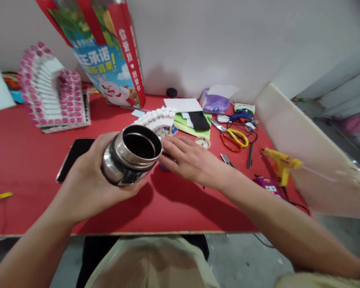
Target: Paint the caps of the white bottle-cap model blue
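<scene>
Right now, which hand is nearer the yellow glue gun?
Right. The right hand lies on the red table left of the glue gun; the left hand holds the steel cup farther left.

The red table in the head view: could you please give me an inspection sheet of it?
Surface: red table, wall behind.
Job's things: steel flask, lid off, tilted.
Clutter: bottle-cap models, phone, scissors, glue gun, printed bag.
Grippers: left hand grips the flask; right hand flat on the table beside it.
Cables: black cord by the glue gun.
Surroundings: pale board at right.
</scene>
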